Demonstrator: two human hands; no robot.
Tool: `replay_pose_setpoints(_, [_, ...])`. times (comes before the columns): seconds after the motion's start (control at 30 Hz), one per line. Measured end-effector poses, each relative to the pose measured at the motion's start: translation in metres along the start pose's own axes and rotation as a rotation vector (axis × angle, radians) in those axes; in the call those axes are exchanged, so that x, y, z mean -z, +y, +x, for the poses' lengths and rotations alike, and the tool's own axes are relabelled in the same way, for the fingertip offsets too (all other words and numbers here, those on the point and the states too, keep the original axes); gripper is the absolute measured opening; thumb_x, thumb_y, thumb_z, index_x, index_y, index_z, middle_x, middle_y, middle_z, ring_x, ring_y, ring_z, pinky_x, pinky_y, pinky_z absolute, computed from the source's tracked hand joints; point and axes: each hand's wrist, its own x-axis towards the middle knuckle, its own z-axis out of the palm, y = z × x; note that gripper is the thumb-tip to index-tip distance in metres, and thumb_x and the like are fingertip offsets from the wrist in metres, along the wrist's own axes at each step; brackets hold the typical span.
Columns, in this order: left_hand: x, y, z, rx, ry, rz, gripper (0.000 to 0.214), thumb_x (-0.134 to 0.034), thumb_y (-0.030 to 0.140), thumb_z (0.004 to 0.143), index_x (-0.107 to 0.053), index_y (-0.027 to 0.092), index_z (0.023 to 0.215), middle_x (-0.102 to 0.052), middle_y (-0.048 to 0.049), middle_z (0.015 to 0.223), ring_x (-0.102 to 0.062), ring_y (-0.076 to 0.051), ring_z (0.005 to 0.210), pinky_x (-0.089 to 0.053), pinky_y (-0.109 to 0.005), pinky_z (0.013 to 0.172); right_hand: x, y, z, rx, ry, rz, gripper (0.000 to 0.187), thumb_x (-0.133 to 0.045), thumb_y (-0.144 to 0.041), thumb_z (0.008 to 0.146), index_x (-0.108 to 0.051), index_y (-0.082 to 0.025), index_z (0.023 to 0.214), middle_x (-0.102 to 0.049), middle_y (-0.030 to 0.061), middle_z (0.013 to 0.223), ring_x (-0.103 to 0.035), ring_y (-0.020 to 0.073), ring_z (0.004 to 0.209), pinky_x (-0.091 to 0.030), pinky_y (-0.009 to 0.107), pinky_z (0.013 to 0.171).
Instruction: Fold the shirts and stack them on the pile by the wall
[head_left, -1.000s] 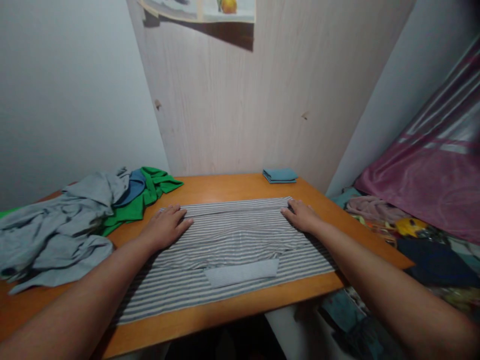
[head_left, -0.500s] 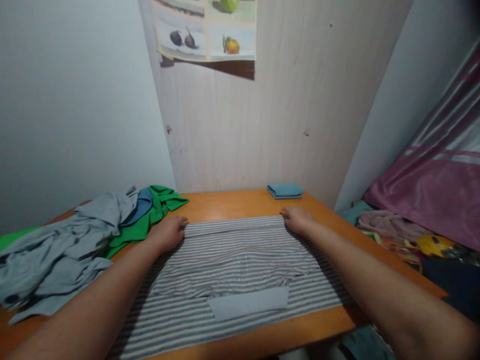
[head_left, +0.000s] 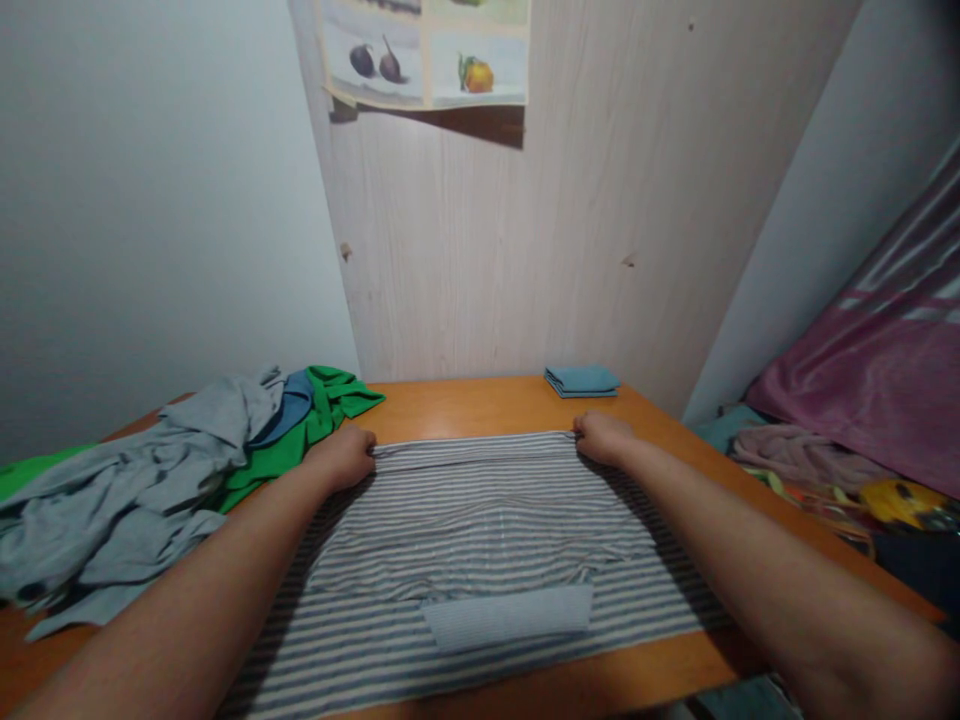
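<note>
A striped shirt with thin grey and white stripes lies spread across the table, its far edge straight. Small wrinkles run over its middle. Near the front is a pale blue ribbed band that looks like a collar. Broader blue-grey stripes show around and under the nearer part; whether these belong to the same garment I cannot tell. My left hand is closed at the far left corner of the shirt, fingertips partly hidden. At the far right corner my right hand is closed on the cloth edge.
On the left is a heap of clothes, with a grey garment over blue and green ones. A folded blue cloth sits at the back right of the orange table. Pink curtain and piled cloths are on the right.
The fingers of both hands, stretched outward earlier, have curled in at the shirt's far corners. The view has shifted slightly; the shirt lies nearly the same.
</note>
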Motion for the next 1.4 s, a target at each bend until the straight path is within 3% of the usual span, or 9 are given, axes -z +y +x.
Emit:
replay_pose_setpoints(0.2, [0.008, 0.015, -0.029, 0.037, 0.109, 0.030, 0.023, -0.047, 0.026, 0.084, -0.068, 0.021, 0.093, -0.074, -0.0122, 0.100, -0.069, -0.029, 0.093, -0.047, -0.033, 0.070, 0.005, 0.002, -0.026, -0.058, 0.113, 0.037, 0.029, -0.053, -0.018, 0.087, -0.068, -0.020, 0.111, -0.072, 0.0152, 0.113, -0.066, 0.0297, 0.102, -0.046, 0.033, 0.078])
replay_pose_setpoints(0.4, [0.014, 0.014, -0.070, 0.003, 0.243, -0.027, 0.024, -0.041, 0.028, 0.088, -0.063, 0.021, 0.095, -0.071, -0.0098, 0.098, -0.067, -0.026, 0.088, -0.046, -0.033, 0.069, 0.004, 0.018, -0.074, -0.114, 0.286, 0.123, 0.032, -0.049, -0.025, 0.090, -0.068, -0.023, 0.116, -0.075, 0.0103, 0.104, -0.068, 0.0272, 0.094, -0.046, 0.032, 0.076])
replay_pose_setpoints(0.57, [0.017, 0.013, -0.117, -0.069, 0.371, -0.095, 0.029, -0.043, 0.036, 0.088, -0.067, 0.022, 0.097, -0.066, -0.0073, 0.093, -0.064, -0.026, 0.089, -0.046, -0.033, 0.073, -0.007, 0.034, -0.123, 0.062, 0.536, 0.300, 0.034, -0.047, -0.024, 0.089, -0.074, -0.021, 0.110, -0.075, 0.0087, 0.114, -0.066, 0.0266, 0.109, -0.049, 0.035, 0.095])
replay_pose_setpoints(0.7, [0.021, 0.022, -0.158, -0.069, 0.433, -0.109, 0.033, -0.043, 0.043, 0.090, -0.069, 0.021, 0.090, -0.061, -0.0070, 0.089, -0.062, -0.025, 0.085, -0.046, -0.034, 0.072, -0.010, 0.036, -0.160, 0.093, 0.637, 0.393, 0.029, -0.049, -0.030, 0.089, -0.075, -0.021, 0.099, -0.075, 0.0098, 0.103, -0.068, 0.0268, 0.102, -0.052, 0.037, 0.092])
replay_pose_setpoints(0.9, [0.013, 0.035, -0.205, -0.072, 0.540, -0.176, 0.031, -0.044, 0.041, 0.094, -0.067, 0.020, 0.097, -0.061, -0.0070, 0.095, -0.061, -0.024, 0.090, -0.047, -0.034, 0.077, -0.016, 0.032, -0.202, 0.144, 0.812, 0.474, 0.027, -0.052, -0.029, 0.090, -0.074, -0.023, 0.103, -0.075, 0.0094, 0.108, -0.068, 0.0271, 0.108, -0.050, 0.046, 0.104])
replay_pose_setpoints(1.03, [-0.003, 0.038, -0.222, -0.083, 0.562, -0.199, 0.029, -0.044, 0.040, 0.095, -0.066, 0.021, 0.099, -0.062, -0.0082, 0.097, -0.061, -0.026, 0.096, -0.048, -0.036, 0.082, -0.032, 0.033, -0.219, 0.176, 0.883, 0.453, 0.028, -0.052, -0.026, 0.089, -0.073, -0.021, 0.106, -0.074, 0.0110, 0.112, -0.067, 0.0278, 0.111, -0.050, 0.050, 0.106])
replay_pose_setpoints(1.17, [-0.015, 0.039, -0.233, -0.091, 0.558, -0.212, 0.025, -0.045, 0.036, 0.094, -0.064, 0.020, 0.098, -0.062, -0.0098, 0.098, -0.061, -0.028, 0.098, -0.049, -0.038, 0.085, -0.053, 0.035, -0.230, 0.154, 0.873, 0.444, 0.029, -0.053, -0.026, 0.090, -0.073, -0.022, 0.111, -0.072, 0.0110, 0.118, -0.066, 0.0280, 0.115, -0.050, 0.050, 0.107])
replay_pose_setpoints(1.4, [-0.017, 0.040, -0.241, -0.112, 0.571, -0.255, 0.024, -0.045, 0.037, 0.095, -0.062, 0.021, 0.102, -0.063, -0.0097, 0.102, -0.062, -0.027, 0.100, -0.049, -0.038, 0.087, -0.070, 0.037, -0.241, 0.152, 0.862, 0.454, 0.031, -0.052, -0.027, 0.091, -0.071, -0.022, 0.115, -0.071, 0.0109, 0.121, -0.065, 0.0270, 0.117, -0.050, 0.049, 0.108])
